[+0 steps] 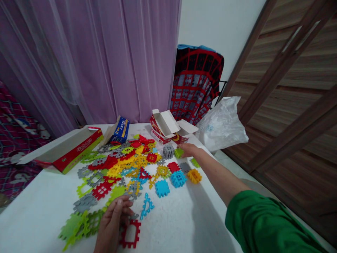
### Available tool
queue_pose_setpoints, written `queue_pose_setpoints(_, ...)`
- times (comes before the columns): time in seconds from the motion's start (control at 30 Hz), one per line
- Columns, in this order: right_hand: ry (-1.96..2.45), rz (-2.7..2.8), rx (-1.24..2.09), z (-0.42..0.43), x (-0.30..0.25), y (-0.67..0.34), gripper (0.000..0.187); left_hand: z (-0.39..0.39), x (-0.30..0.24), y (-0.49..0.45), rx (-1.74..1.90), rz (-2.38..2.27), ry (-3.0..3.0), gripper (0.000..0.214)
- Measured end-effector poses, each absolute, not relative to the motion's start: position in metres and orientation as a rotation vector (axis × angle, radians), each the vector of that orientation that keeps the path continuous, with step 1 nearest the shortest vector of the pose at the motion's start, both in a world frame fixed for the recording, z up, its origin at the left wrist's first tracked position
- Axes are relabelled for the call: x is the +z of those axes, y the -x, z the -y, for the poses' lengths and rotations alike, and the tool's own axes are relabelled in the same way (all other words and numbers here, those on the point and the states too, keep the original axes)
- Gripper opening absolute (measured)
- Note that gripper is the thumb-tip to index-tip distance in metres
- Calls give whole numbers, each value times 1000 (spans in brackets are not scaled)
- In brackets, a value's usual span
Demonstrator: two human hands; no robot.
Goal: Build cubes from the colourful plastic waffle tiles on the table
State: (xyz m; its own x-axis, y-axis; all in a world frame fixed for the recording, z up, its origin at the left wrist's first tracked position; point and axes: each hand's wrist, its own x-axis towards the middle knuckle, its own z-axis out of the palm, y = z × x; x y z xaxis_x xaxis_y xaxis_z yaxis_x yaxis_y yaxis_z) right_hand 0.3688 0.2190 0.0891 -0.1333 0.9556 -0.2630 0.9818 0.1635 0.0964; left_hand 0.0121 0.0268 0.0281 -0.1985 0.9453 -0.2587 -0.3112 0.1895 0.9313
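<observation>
We see lots of bright toy bits on a white table [168,225]. Most lie in a big messy pile [129,160] in the middle and to the left, all red, yellow, green, blue and grey.

Our left hand [114,223] is near us, at the near end of the pile. Its fingers are softly bent, and we cannot tell if they grip anything. A red frame [138,233] lies just to the right of it, and a blue triangle [144,207] lies a bit farther off.

Our right hand [186,150] reaches to the far right side of the table. Its fingers are at a small green block [178,152], but they are mostly hidden, so we cannot tell if they grip it. A grey stack [168,151] stands just left of that block. Nearer to us are a red square [173,167], a blue stack [178,179], a blue square [162,188] and a yellow stack [194,176].

At the far side we see a blue box [121,130] and open red boxes [163,128]. A long box [75,151] lies on the left, and a white bag [223,124] is on the far right.
</observation>
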Motion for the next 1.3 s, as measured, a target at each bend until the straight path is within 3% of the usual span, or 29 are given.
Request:
queue_pose_setpoints(0.23, -1942, -2191, -150, -211, 98, -374, 72, -27, 29, -12, 1309, -1255, -720, 59)
queue_pose_setpoints(0.5, -2259, -2349, -31, -161, 124, -374, 47, -31, 32, -13, 1317, -1240, -699, 63)
queue_pose_setpoints(0.63, -2621, -2574, -49, -111, 98, -343, 28, -33, 30, -14, 1340, -1224, -704, 64)
queue_pose_setpoints(0.8, -2760, -3057, -430, -50, 45, -273, 25, -29, 32, -16, 1379, -1189, -810, 58)
queue_pose_setpoints(1.17, -2540, -3357, -713, -2, 6, -192, 25, -4, 32, -6, 1305, -1414, -1471, 34)
queue_pose_setpoints(1.3, -2544, -3313, -762, -2, 2, -194, 26, 7, 41, 39, 1299, -1826, -1717, 27)
